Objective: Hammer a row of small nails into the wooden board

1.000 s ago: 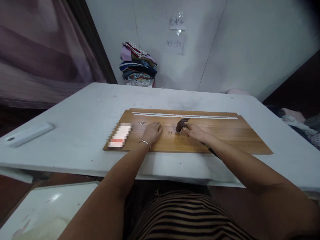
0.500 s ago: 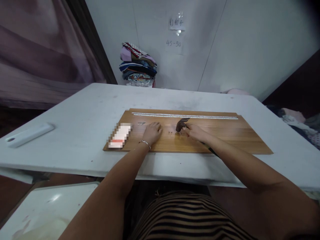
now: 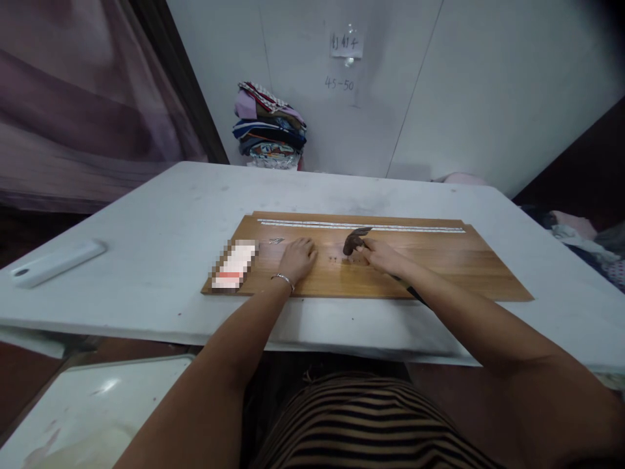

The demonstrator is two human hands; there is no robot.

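My right hand [image 3: 383, 256] is wrapped round a claw hammer [image 3: 352, 243], its dark head held just above the wooden board [image 3: 439, 260]. The black end of the handle shows below my wrist. Small nails [image 3: 333, 259] stand in a row in the board under and left of the hammer head. My left hand [image 3: 297, 257] lies flat on the board to the left of that row, fingers stretched out and holding nothing. A few loose nails [image 3: 276, 241] lie on the board beyond my left fingers.
Two white measuring strips [image 3: 361, 226] run along the board's far edge. A blurred-out phone-like rectangle [image 3: 234, 264] lies at its left end. The white table [image 3: 161, 260] carries a long white object [image 3: 58, 263] on the left. Folded cloth [image 3: 270, 127] is stacked by the wall.
The hammer head has risen very slightly with my right hand. My left hand stays in the same place on the board.
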